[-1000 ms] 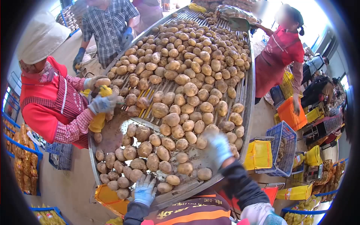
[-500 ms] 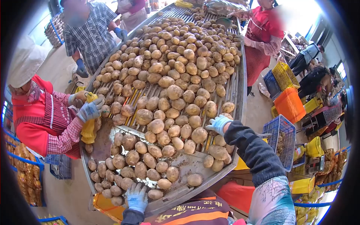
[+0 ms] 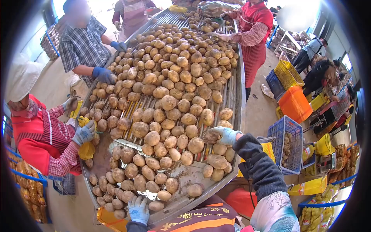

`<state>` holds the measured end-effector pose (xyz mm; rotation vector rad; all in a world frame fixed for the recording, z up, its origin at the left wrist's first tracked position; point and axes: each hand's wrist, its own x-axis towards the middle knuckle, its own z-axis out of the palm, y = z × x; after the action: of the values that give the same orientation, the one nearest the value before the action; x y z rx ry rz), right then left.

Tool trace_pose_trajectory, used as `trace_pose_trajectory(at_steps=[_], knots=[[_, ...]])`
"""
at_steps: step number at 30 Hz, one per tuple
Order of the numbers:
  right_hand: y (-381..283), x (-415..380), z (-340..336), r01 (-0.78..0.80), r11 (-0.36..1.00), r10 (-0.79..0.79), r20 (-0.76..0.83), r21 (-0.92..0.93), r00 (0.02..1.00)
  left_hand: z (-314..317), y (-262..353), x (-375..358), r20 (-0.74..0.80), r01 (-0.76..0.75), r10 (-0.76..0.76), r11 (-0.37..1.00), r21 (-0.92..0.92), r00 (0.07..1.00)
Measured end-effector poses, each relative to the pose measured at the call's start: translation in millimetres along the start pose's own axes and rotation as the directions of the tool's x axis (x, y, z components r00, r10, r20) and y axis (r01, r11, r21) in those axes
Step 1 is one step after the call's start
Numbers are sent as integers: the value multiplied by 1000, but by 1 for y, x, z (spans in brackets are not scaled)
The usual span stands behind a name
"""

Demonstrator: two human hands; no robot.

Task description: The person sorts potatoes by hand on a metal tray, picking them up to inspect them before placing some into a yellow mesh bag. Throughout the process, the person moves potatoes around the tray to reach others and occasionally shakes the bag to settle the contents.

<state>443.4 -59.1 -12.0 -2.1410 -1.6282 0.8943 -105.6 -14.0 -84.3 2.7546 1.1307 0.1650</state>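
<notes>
Potatoes point(image 3: 168, 103) cover a metal sorting table point(image 3: 240, 112) with rollers. My right hand point(image 3: 227, 135), in a light blue glove, reaches over the table's right side, its fingers curled round a potato point(image 3: 211, 137) that looks blurred. My left hand point(image 3: 138, 209), gloved too, lies with spread fingers at the near edge, beside the potatoes on the metal plate point(image 3: 189, 174). It holds nothing.
At the left a co-worker in red point(image 3: 42, 135) handles a yellow net bag point(image 3: 85, 149). Another in a checked shirt point(image 3: 87, 42) touches potatoes, and one in red point(image 3: 253, 34) stands far right. Blue crate point(image 3: 288, 143) and orange crate point(image 3: 294, 103) are at the right.
My right hand has gone from spread fingers over the potatoes to closing round one. The checked-shirt co-worker's hand has moved onto the potatoes. The view has shifted slightly.
</notes>
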Motion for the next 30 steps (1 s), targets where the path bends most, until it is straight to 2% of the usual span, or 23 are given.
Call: trace_pose_trajectory(at_steps=[2,3,5,7,9,10,11,13,14,15,16,17,18,19,20,21,22,23,24,25,27,29,30], knots=[[13,8,5,-2,970,-28,118,243,993,1,0,1,-14,3,-3,1000,-11,1000],[17,8,3,-3,970,-26,117,242,993,1,1,1,-15,1,-1,1000,-12,1000],[17,7,-3,-179,833,94,185,524,978,0,2,1,-14,8,-8,1000,-7,1000],[8,0,-6,-160,813,93,147,560,985,-1,1,1,-20,-7,6,1000,-20,1000],[-1,-11,-9,-254,383,201,188,888,961,-2,1,3,-32,-34,32,999,-33,999],[7,-15,1,-46,425,47,29,904,999,-3,2,3,-36,-25,24,999,-22,999],[3,-22,2,-87,273,41,78,958,996,-3,3,2,-40,-21,20,1000,-13,999],[5,-45,14,-59,141,67,50,988,997,-16,7,12,-43,-68,66,996,-50,997],[5,-61,19,-29,64,109,22,998,994,-15,5,9,-44,-77,78,997,24,996],[11,-81,21,43,-50,105,-38,998,994,-6,-2,0,-47,-88,92,992,96,995],[21,-104,21,168,-65,153,-157,984,976,4,-7,-4,-34,-48,50,998,49,998],[33,-129,23,289,-73,196,-270,955,943,2,-5,-2,-41,-59,62,996,67,997],[45,-151,27,502,-157,308,-440,851,843,0,-3,-1,-32,-66,68,996,64,997],[59,-171,27,683,-139,485,-552,717,678,0,-3,0,-22,-68,69,995,66,997],[102,-201,34,784,-379,608,-506,492,612,-1,-3,2,-21,-82,84,995,64,996],[66,-212,24,901,-247,740,-531,357,413,-2,-4,3,-16,-98,99,993,62,995],[126,-232,48,912,-166,750,-553,375,363,-3,-4,3,-13,-107,108,992,62,994],[139,-245,56,910,-176,746,-553,375,371,2,-8,6,-17,-100,101,993,68,995],[153,-245,65,816,-47,859,-394,577,328,12,-13,8,-7,-134,135,988,74,991],[156,-232,73,639,32,937,-245,769,249,16,-19,0,8,-146,145,986,86,989],[119,-202,80,349,407,876,-469,844,112,-17,10,13,-69,-90,87,995,-48,994],[70,-156,81,284,708,638,-758,647,136,-19,9,14,-55,-59,55,995,-83,997],[57,-137,87,175,778,563,-793,604,232,-13,6,9,-74,-41,37,997,-59,997]])
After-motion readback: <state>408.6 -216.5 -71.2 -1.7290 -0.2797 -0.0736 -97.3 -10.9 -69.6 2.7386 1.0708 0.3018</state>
